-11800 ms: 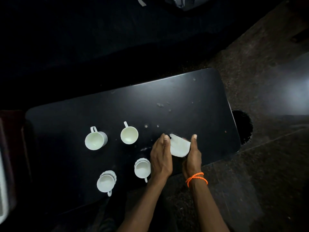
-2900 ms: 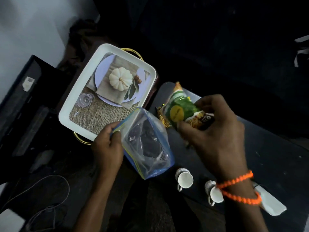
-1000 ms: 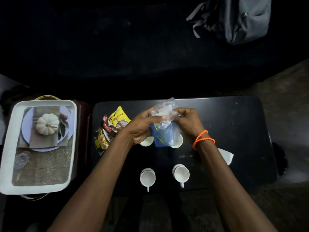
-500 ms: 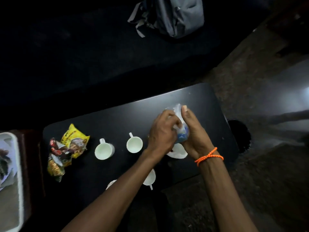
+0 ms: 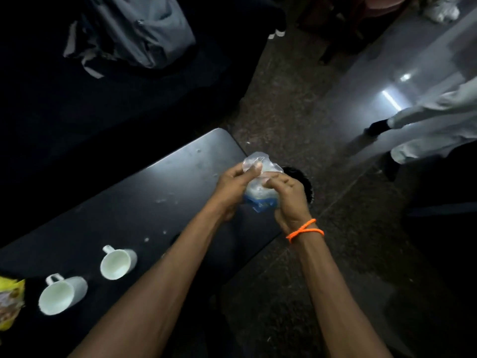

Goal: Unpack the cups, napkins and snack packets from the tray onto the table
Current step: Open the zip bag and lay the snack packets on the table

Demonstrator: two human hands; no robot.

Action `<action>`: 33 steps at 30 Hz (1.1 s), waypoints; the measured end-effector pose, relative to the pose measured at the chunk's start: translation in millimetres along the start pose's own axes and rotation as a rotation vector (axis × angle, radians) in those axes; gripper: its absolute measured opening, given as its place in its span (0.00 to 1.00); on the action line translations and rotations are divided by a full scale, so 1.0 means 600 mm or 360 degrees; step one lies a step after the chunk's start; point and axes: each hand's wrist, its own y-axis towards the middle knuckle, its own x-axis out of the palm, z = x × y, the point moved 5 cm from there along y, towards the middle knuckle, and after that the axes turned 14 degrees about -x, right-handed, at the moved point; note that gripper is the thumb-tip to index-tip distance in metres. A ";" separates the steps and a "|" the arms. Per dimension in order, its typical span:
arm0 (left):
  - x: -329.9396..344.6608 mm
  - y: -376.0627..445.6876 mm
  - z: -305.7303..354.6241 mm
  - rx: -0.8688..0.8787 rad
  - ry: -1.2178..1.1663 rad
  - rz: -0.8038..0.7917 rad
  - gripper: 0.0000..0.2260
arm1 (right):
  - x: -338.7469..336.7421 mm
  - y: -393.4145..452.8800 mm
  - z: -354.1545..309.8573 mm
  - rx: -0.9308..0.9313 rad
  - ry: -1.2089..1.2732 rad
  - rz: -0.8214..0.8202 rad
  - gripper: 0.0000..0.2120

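Observation:
Both my hands hold a crumpled clear plastic bag with a blue strip, over the right end of the black table. My left hand grips its left side with the thumb pressed into the top. My right hand, with an orange band at the wrist, grips its right side. Two white cups stand on the table at lower left. A yellow snack packet shows at the left edge. The tray is out of view.
A grey backpack lies on the dark seat behind the table. Stone floor lies right of the table, with a dark round patch just past its end. A person's legs in pale trousers stand at the right.
The view has swung right, so the tray and most packets have left it. My hands have carried the plastic bag to the table's right end and squeezed it smaller.

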 end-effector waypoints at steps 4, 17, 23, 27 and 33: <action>0.030 0.030 0.038 0.0255 0.0469 0.0208 0.05 | -0.098 0.023 -0.015 0.0081 -0.0195 -0.0126 0.10; 0.248 0.117 0.102 0.0601 0.1344 0.0063 0.19 | -0.243 0.102 -0.061 -0.1207 -0.1651 0.0731 0.19; 0.123 0.133 0.083 0.0538 0.1598 0.0216 0.22 | -0.258 0.197 0.143 -0.0046 -0.2393 -0.0169 0.41; 0.038 0.137 0.089 0.0498 0.1623 0.0404 0.21 | -0.251 0.213 0.176 0.0003 -0.2354 -0.0185 0.43; -0.057 0.103 0.099 0.0528 0.1346 0.0505 0.19 | -0.170 0.222 0.151 -0.0233 -0.2277 -0.0272 0.41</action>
